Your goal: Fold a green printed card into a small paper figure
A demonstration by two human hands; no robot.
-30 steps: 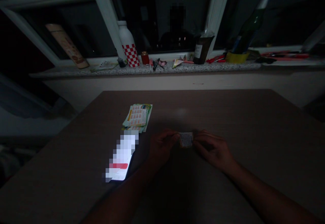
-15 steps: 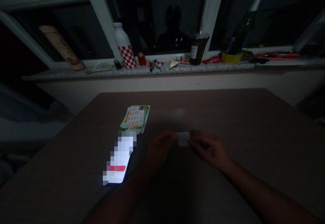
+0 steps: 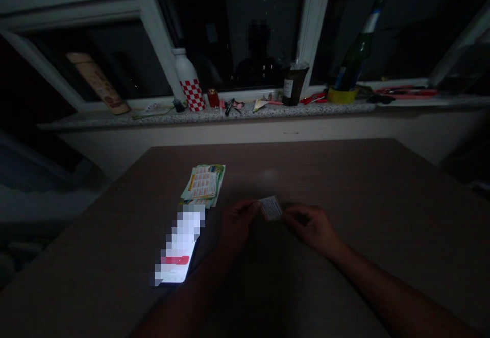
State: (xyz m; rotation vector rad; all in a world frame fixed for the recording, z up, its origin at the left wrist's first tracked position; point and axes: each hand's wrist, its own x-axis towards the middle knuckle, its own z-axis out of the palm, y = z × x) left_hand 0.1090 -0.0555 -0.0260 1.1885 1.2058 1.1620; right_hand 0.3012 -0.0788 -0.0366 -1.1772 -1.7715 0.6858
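In the dim light a small printed card (image 3: 270,208) is held just above the brown table (image 3: 363,195). My left hand (image 3: 238,223) pinches its left edge. My right hand (image 3: 311,227) pinches its right edge with closed fingers. The card is tilted, its right side lower. To the left of my left hand lies a lit phone (image 3: 178,248), screen up. Beyond the phone rests a small stack of green and orange printed cards (image 3: 203,184).
A stone windowsill (image 3: 115,119) runs behind the table with a red-checked white bottle (image 3: 188,80), a dark cup (image 3: 291,85), a green glass bottle (image 3: 354,52) standing in a yellow tape roll (image 3: 342,95), a cardboard tube (image 3: 97,82) and small clutter.
The small card has tilted and shifted slightly left between my fingers. The view has tipped down a little, so the windowsill sits lower in the picture.
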